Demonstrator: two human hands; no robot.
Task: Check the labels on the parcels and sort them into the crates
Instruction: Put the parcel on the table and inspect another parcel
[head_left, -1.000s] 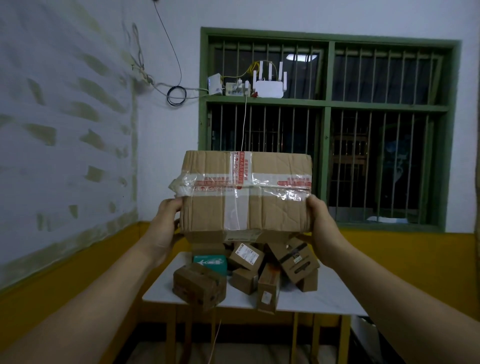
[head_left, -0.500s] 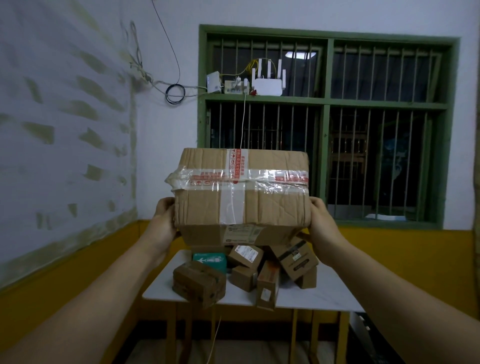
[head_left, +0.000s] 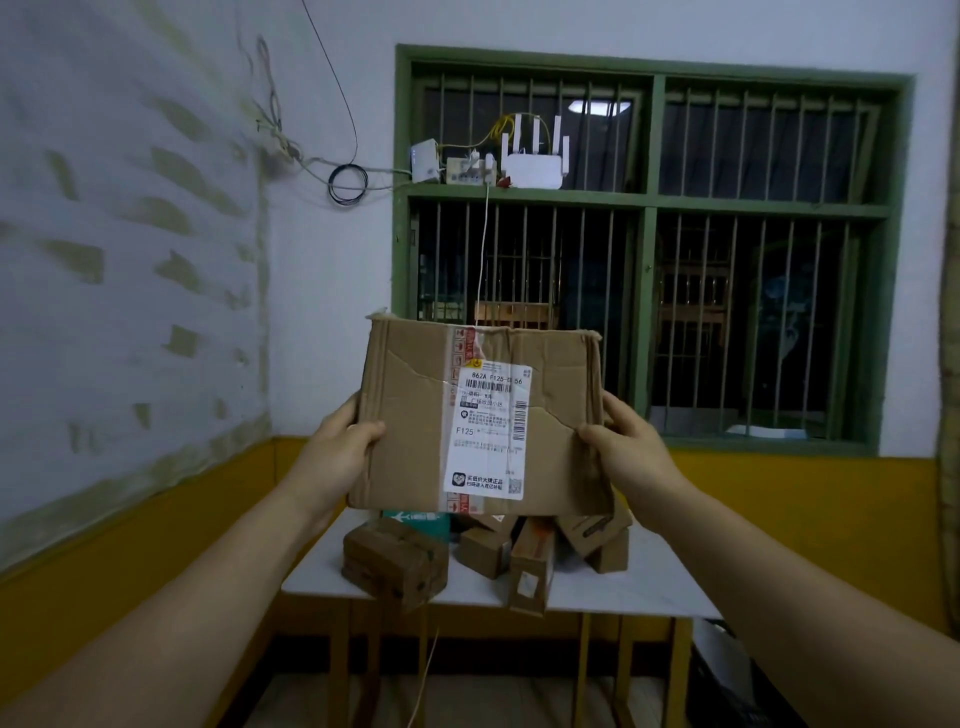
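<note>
Nearest to me, above the near edge of the table (head_left: 623, 587), my left hand (head_left: 337, 457) and right hand (head_left: 628, 452) grip a cardboard box (head_left: 410, 447) by its two side edges. Each thumb is curled onto the face turned to me, and the other fingers wrap out of sight behind it. The box hangs in the air well above the table and touches nothing but my hands. Its creased broad face stands nearly upright toward me, and the white shipping label (head_left: 485, 431) on it is right way up.

I judge that I am at the checking step: the box is lifted and its label is presented for reading, and it is not yet put anywhere. The next move calls for a steady two-handed hold while I read the code. After that I should lower the box level, because it is dented and soft at the corners.

On the table, directly below the box, lies a heap of small parcels (head_left: 395, 561), some leaning on each other and two overhanging the near edge. Setting the box down there needs a bare patch, and the right part of the table looks the freest.

Behind the table, the barred green window (head_left: 649, 312) fills the wall, with a white router (head_left: 535, 171) on its crossbar.
</note>
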